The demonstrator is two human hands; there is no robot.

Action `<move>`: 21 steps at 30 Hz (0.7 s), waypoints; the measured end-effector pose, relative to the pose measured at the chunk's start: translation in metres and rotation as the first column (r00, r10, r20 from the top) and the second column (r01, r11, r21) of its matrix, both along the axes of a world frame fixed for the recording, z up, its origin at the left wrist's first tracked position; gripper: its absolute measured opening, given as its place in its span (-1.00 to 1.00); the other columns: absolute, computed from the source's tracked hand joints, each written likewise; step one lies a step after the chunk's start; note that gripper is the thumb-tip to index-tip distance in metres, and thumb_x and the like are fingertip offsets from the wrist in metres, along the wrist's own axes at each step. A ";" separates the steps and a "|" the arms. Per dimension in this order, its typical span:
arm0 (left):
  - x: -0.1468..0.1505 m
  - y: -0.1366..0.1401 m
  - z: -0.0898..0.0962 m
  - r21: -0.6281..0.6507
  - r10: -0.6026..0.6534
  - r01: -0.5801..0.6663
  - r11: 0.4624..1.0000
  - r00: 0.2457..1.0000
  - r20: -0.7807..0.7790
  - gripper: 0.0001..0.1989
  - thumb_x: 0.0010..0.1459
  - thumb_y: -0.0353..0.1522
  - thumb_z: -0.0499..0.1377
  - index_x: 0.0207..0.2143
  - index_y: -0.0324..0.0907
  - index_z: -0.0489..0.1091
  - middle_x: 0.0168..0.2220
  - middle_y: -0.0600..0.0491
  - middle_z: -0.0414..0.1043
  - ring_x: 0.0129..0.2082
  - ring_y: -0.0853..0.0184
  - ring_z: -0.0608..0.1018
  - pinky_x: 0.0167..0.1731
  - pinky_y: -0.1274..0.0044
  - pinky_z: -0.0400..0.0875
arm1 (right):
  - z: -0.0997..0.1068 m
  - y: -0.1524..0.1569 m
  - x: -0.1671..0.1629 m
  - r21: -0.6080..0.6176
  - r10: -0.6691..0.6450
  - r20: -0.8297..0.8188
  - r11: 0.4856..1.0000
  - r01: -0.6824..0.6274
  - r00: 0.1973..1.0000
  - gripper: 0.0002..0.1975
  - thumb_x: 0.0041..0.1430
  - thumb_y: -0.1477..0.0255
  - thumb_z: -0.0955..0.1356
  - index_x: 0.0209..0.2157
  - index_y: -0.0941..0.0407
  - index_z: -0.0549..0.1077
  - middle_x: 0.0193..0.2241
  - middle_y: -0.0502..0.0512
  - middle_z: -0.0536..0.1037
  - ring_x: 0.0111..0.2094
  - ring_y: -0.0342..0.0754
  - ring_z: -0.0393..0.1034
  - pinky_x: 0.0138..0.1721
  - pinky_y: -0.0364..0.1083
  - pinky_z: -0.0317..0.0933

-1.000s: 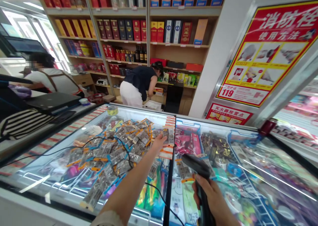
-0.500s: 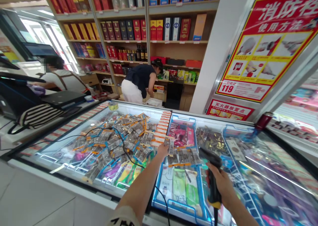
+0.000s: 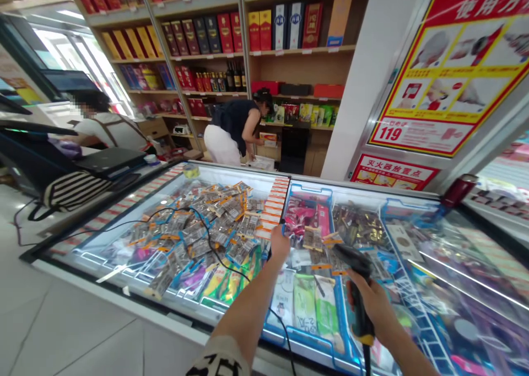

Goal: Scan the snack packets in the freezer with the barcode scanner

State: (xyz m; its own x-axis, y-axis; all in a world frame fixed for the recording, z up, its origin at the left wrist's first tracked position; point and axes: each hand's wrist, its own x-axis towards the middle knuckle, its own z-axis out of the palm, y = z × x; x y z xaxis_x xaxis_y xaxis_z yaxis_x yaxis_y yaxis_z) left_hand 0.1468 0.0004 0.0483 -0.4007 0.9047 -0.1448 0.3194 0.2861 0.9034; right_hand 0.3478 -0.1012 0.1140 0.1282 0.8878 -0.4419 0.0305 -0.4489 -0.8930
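Note:
My right hand grips a black handheld barcode scanner by its handle, with the scanner's head pointing left over the glass top of the chest freezer. Near the dividing bar of that top is my left hand, its fingers curled; what they hold, if anything, is hidden. Just to its right lie several small clear packets with orange edges. A large heap of similar packets spreads over the left glass. Blue wire baskets with bagged frozen goods show beneath the glass.
A black cable runs across the left heap and down the front. A dark red can stands at the back right edge. Behind the freezer a person bends by the shelves; another person sits at left beside a striped bag.
My left hand no longer shows the packet it held at the divider. Packets on the right glass lie differently, with some further back. The view has tilted down slightly; the scanner stays in my right hand.

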 end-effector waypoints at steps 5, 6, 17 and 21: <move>-0.101 -0.038 0.007 -0.098 0.160 -0.194 0.976 0.946 -0.283 -0.73 -0.06 -0.53 0.01 -0.24 -0.26 0.28 -0.03 -0.23 0.17 0.08 0.02 0.06 -0.02 0.24 -0.09 | 0.002 0.010 -0.045 0.009 0.081 -0.026 0.997 -0.081 0.996 -0.66 -0.10 0.18 0.28 -0.68 0.16 0.25 -0.85 -0.06 0.28 -0.78 -0.22 0.14 -0.73 -0.21 0.05; -0.111 -0.043 0.005 -0.119 0.169 -0.214 0.969 0.937 -0.305 -0.76 -0.08 -0.54 0.02 -0.29 -0.27 0.30 -0.06 -0.25 0.20 0.07 -0.01 0.09 -0.05 0.22 -0.07 | 0.003 0.013 -0.055 0.014 0.094 -0.034 0.996 -0.094 0.995 -0.67 -0.11 0.18 0.28 -0.67 0.16 0.25 -0.84 -0.06 0.28 -0.78 -0.22 0.14 -0.73 -0.21 0.05; -0.127 -0.026 -0.026 -0.180 0.163 -0.157 0.971 0.986 0.021 -0.89 -0.09 -0.40 0.17 -0.57 -0.26 0.30 -0.50 0.06 0.37 -0.36 0.32 0.44 -0.30 0.44 0.27 | 0.006 0.032 -0.118 0.032 0.245 -0.040 0.969 -0.243 0.969 -0.67 -0.07 0.21 0.27 -0.68 0.17 0.25 -0.85 -0.05 0.28 -0.80 -0.24 0.12 -0.75 -0.23 0.04; -0.127 -0.007 -0.021 -0.047 0.204 -0.199 0.979 0.933 0.298 -0.80 0.06 -0.31 0.04 -0.36 -0.29 0.31 -0.42 0.08 0.36 -0.46 0.46 0.42 -0.41 0.50 0.34 | 0.008 0.028 -0.127 -0.002 0.252 -0.088 0.967 -0.253 0.964 -0.69 -0.08 0.23 0.28 -0.66 0.17 0.23 -0.83 -0.08 0.26 -0.79 -0.25 0.13 -0.76 -0.24 0.04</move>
State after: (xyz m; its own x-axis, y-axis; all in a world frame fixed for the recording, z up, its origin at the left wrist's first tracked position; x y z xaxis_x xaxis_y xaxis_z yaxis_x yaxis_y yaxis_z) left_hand 0.0194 -0.0071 0.0276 -0.5098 0.8061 -0.3004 -0.0313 0.3315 0.9429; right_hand 0.2209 -0.0731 0.1216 -0.1387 0.8807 -0.4530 0.0669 -0.4481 -0.8915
